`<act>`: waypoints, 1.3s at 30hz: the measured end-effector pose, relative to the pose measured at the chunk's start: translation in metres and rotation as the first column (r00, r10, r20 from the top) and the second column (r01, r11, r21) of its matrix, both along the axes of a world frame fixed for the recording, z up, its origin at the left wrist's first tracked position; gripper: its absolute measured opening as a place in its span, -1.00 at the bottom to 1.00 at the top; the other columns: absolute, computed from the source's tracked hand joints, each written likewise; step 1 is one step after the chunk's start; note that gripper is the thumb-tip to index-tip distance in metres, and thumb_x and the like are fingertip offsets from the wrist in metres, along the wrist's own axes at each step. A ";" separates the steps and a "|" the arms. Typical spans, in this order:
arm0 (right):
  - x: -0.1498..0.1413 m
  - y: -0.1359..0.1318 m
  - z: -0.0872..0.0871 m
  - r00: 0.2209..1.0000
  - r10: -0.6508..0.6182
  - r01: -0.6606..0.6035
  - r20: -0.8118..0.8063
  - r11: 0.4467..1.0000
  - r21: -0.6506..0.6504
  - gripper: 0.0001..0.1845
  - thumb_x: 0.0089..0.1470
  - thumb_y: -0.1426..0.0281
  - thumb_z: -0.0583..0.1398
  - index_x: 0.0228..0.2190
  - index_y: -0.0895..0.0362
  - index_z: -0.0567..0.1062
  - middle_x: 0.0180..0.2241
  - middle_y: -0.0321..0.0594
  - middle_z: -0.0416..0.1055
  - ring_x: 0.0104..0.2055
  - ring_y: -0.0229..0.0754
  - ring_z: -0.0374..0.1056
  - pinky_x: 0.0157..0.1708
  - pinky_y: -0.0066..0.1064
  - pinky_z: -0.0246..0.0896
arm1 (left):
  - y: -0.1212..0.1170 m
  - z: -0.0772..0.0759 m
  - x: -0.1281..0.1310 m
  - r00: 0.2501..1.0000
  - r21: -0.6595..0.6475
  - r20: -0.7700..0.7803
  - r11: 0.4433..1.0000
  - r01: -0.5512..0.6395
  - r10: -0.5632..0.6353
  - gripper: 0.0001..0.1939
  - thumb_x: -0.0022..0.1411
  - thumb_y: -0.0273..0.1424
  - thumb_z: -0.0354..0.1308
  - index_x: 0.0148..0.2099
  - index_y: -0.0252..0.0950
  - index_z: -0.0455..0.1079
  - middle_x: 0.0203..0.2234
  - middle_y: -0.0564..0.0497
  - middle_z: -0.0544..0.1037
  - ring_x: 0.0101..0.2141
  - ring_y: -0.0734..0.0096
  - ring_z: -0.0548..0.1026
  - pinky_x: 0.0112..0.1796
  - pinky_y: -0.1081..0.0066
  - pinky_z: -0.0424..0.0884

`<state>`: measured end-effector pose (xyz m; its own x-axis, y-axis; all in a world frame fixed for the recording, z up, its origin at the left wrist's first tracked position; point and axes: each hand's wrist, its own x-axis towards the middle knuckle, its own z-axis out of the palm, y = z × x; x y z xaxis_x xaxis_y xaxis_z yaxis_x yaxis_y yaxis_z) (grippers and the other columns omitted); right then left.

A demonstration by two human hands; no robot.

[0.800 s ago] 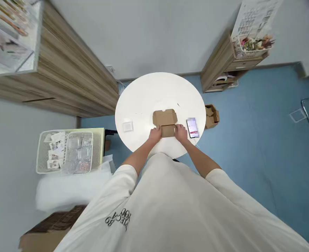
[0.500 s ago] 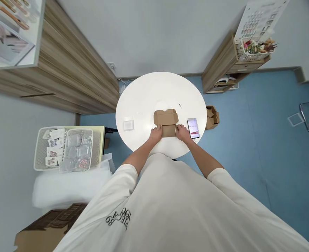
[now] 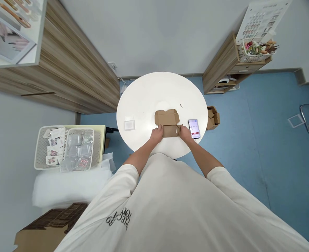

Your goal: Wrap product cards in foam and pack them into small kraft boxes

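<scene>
A small brown cardboard box (image 3: 167,118) lies on the white oval table (image 3: 144,91) in front of me, its lid folded back away from my body. My left hand (image 3: 157,134) grips the left side of the box, fingers closed at its edge. At the other end, my right hand (image 3: 185,133) pinches a side flap, which now stands at an angle. To the right of that hand lies a phone (image 3: 194,128) with a lit screen. A small clear case (image 3: 129,125) rests on the table's left part.
White baskets (image 3: 91,154) with printed cards and clear packs stand at the left, above a white roll (image 3: 70,187). An open carton (image 3: 212,118) sits on the floor right of the table. Wooden cabinets (image 3: 86,66) flank the far side.
My right hand has shifted slightly to the right, and the box's right flap is now angled outward. My left hand stays at the left side of the box.
</scene>
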<state>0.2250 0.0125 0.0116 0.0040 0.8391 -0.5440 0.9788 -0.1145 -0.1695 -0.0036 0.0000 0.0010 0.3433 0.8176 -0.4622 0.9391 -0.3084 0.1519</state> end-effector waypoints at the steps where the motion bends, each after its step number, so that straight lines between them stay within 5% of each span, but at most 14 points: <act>1: 0.001 0.001 0.000 1.000 -0.011 0.011 -0.002 1.000 0.001 -0.68 0.27 0.50 0.07 0.05 0.21 0.36 -0.07 0.07 0.45 -0.08 0.02 0.42 -0.22 -0.32 0.20 | 0.000 0.000 0.000 1.000 -0.002 0.002 1.000 0.002 -0.002 -0.11 0.21 -0.38 0.28 0.46 -0.30 -0.08 0.31 -0.34 0.13 0.02 -0.03 0.42 -0.02 0.14 0.32; 10: -0.009 -0.006 0.008 0.992 -0.023 0.044 -0.125 0.984 0.172 -0.69 0.30 0.55 -0.03 -0.02 0.12 0.39 -0.13 -0.04 0.46 -0.14 -0.04 0.38 -0.23 -0.35 0.14 | 0.000 0.005 0.000 1.000 -0.023 0.014 1.000 -0.009 0.009 -0.12 0.21 -0.40 0.28 0.45 -0.30 -0.07 0.29 -0.36 0.14 0.02 -0.02 0.43 -0.03 0.16 0.31; 16: -0.023 -0.015 0.008 0.979 -0.007 0.052 -0.204 0.975 0.216 -0.55 0.27 0.54 -0.03 0.17 0.13 0.21 -0.10 -0.03 0.45 -0.14 -0.01 0.36 -0.21 -0.31 0.20 | 0.001 0.008 0.001 1.000 -0.022 0.017 1.000 -0.004 0.005 -0.12 0.22 -0.38 0.27 0.45 -0.32 -0.09 0.27 -0.35 0.17 0.02 -0.02 0.43 -0.04 0.17 0.31; 22: -0.019 -0.025 0.001 0.951 0.037 0.034 -0.307 0.974 0.224 -0.56 0.29 0.27 0.12 0.14 0.14 0.27 0.07 0.00 0.35 0.05 -0.02 0.32 -0.03 -0.30 0.26 | 0.002 0.007 0.000 1.000 -0.034 0.006 0.999 0.003 -0.003 -0.15 0.23 -0.40 0.24 0.45 -0.28 -0.08 0.29 -0.34 0.16 0.02 -0.01 0.43 -0.03 0.16 0.31; 32: -0.023 -0.032 0.014 0.969 0.247 -0.247 -0.013 0.969 0.021 -0.61 0.36 0.25 0.03 0.08 0.16 0.42 0.12 0.10 0.27 0.08 0.08 0.29 0.03 -0.19 0.20 | 0.001 0.007 -0.001 0.999 -0.027 0.035 1.000 -0.004 0.005 -0.13 0.23 -0.39 0.26 0.46 -0.28 -0.09 0.29 -0.35 0.16 0.06 -0.04 0.42 0.01 0.15 0.30; 39: -0.031 -0.029 0.016 0.932 0.354 -0.355 0.081 0.935 -0.002 -0.56 0.33 0.19 0.05 0.04 0.23 0.46 0.09 0.19 0.27 0.12 0.16 0.20 0.09 -0.07 0.12 | 0.001 0.006 -0.002 0.999 -0.042 0.043 0.999 -0.012 0.014 -0.13 0.23 -0.39 0.27 0.46 -0.28 -0.08 0.29 -0.37 0.15 0.07 -0.06 0.42 0.00 0.15 0.30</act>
<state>0.1936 -0.0170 0.0276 -0.2530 0.8002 -0.5438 0.9656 0.2442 -0.0898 -0.0053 0.0008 0.0065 0.3532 0.8025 -0.4808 0.9352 -0.2888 0.2049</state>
